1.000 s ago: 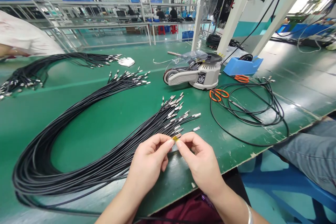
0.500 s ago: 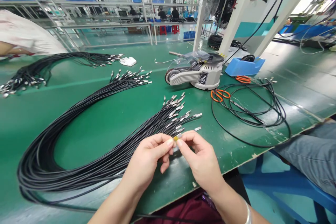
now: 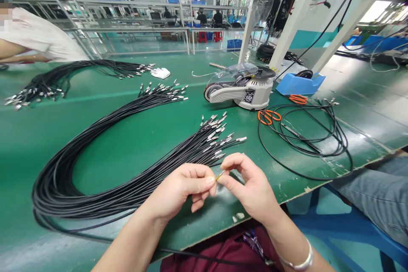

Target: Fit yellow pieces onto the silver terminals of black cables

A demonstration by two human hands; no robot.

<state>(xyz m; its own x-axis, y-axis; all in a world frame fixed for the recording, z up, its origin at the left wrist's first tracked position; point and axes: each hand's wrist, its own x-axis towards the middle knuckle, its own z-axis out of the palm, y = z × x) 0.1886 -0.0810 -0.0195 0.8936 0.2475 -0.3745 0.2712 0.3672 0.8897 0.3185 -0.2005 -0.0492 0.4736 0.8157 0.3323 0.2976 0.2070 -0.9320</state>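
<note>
At the near edge of the green table, my left hand (image 3: 183, 187) and my right hand (image 3: 250, 187) meet fingertip to fingertip. Between them they pinch a small connector (image 3: 219, 175) with a yellow part and a metallic end. The fingers hide most of it. Just beyond my hands lies a large bundle of black cables (image 3: 105, 208), bent in a U, with silver connectors at both of its ends. One black cable passes below my left forearm along the table edge.
A grey-white tape dispenser (image 3: 251, 93) stands behind, beside a blue holder (image 3: 301, 83). Orange-handled scissors (image 3: 269, 117) lie among loose black cables (image 3: 338, 144) at right. Another cable bundle (image 3: 63, 76) lies far left near a person's white sleeve (image 3: 47, 36). A seated person's leg (image 3: 376, 187) is at right.
My fingers have tilted the connector and drawn slightly lower, with my right fingers more raised. The whole view has shifted a little, and the person at the left shows more.
</note>
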